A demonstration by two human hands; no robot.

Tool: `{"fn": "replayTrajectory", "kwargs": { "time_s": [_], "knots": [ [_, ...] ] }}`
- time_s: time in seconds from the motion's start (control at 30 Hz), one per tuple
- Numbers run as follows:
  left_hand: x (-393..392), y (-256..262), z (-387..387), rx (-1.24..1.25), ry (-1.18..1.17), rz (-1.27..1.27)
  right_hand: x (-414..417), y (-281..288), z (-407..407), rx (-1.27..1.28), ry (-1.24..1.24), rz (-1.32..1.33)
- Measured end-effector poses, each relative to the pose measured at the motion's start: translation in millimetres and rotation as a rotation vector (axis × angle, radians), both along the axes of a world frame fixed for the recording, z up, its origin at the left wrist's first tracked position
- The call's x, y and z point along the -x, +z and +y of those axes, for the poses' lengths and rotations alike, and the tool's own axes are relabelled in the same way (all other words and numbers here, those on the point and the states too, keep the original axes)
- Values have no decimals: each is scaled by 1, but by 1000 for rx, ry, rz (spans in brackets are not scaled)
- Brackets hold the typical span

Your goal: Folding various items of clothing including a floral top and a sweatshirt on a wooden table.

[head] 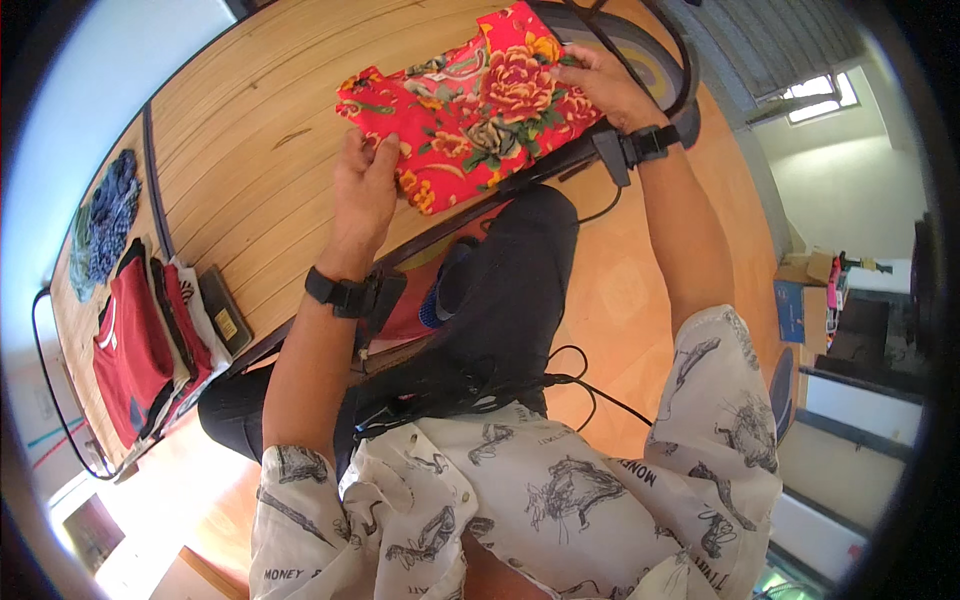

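Note:
A red garment with a print of large flowers [480, 120] lies folded at the near edge of the slatted wooden table [247, 150], its neckline turned away from me. My left hand [367, 180] pinches its left side between thumb and fingers. At its right side, my right hand [607, 82] grips the upper edge, with the thumb on top of the cloth. Both wrists wear black straps with small devices.
On the table's left stands a row of folded garments [142, 345], beside a dark flat object [225, 311]. Behind them lies a crumpled blue checked cloth [112, 217]. My knee is under the table edge. Black cables [600, 394] hang at my right. Open cardboard boxes [802, 300] stand farther right.

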State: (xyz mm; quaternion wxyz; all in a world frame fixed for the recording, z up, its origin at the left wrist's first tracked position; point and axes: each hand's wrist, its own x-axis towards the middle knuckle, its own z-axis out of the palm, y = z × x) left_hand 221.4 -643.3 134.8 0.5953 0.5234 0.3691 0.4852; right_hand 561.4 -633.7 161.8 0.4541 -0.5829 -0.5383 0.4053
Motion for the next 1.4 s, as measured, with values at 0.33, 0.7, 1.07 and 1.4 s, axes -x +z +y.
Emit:
{"fn": "replayTrajectory", "kwargs": {
  "time_s": [0.33,0.7,1.07,1.4],
  "knots": [
    [0,-6,23,-44,-19,61,-9,-10,7,-121,-105,-282],
    [14,-24,21,-111,5,7,20,2,-6,-57,-198,-451],
    [10,-36,-7,-6,-94,99,1,-53,-31,-346,-388,-1063],
    [7,-41,-10,-88,-109,319,68,-72,-54,-445,-325,-1145]
  ]
}}
